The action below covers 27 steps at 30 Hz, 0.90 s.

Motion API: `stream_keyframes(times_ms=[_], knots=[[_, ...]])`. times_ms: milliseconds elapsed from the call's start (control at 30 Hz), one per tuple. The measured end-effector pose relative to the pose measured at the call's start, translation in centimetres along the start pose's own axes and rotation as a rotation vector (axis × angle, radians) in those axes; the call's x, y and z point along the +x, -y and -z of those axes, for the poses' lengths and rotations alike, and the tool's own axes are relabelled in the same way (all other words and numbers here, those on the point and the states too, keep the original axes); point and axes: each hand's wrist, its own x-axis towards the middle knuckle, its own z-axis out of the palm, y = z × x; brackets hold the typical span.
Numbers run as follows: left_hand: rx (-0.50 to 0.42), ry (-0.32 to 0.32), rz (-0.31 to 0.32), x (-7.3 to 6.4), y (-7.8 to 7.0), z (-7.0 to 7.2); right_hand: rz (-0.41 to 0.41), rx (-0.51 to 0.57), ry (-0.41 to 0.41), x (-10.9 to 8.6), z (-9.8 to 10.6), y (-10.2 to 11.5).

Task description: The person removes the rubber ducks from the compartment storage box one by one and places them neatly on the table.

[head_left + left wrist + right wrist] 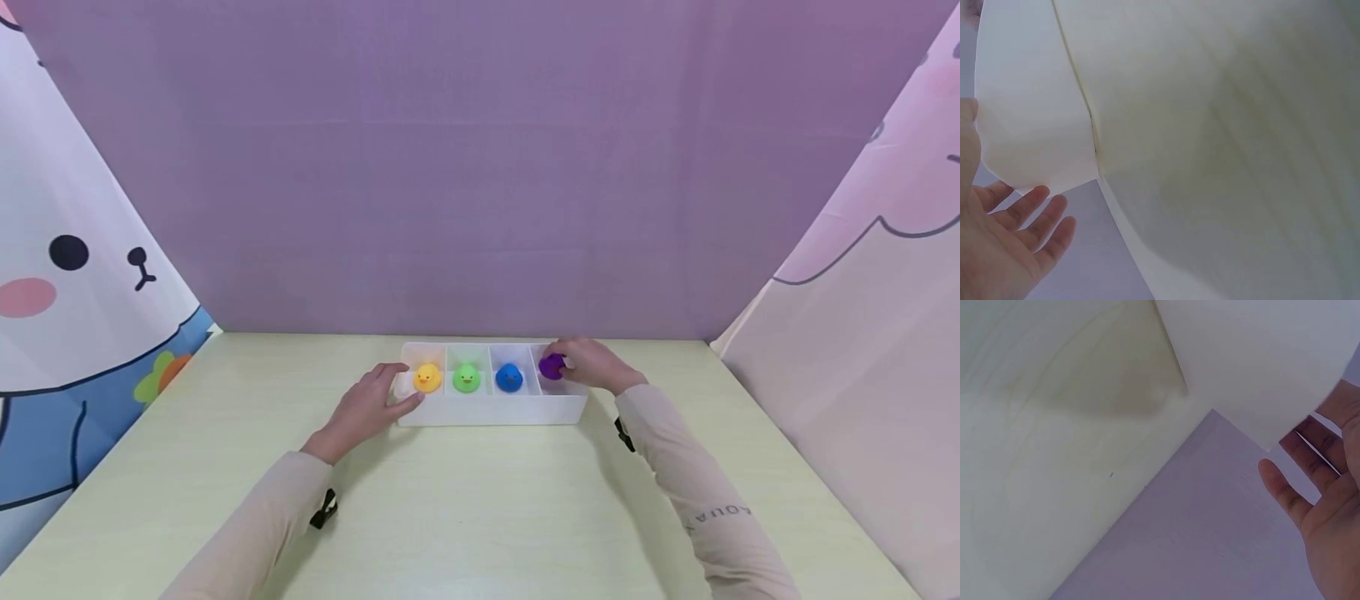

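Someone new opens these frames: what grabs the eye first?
Likely the bright toys: a yellow duck, green duck and blue duck, each in its own compartment of a white box on the table. Next, the right hand holding a purple toy at the box's rightmost compartment. Then the big cartoon figure at the head view's left edge.

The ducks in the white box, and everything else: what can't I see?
Head view: part of the purple toy, behind the right hand.
Head view: the rest of both sleeves, past the bottom edge.
Both wrist views: the yellow duck, green duck and blue duck, hidden by the walls of the white box.
Left wrist view: part of the left hand, past the left edge.
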Motion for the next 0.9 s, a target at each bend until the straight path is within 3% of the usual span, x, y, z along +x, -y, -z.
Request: stream_keyframes(times_ms=[633,900], knots=[[0.013,-0.003,-0.006,-0.1,0.0,0.2,0.061,-0.009,-0.041,0.2,3.3,0.7],[0.007,-0.004,-0.010,-0.1,0.0,0.2,0.048,-0.035,-0.055,-0.4,4.5,0.3]])
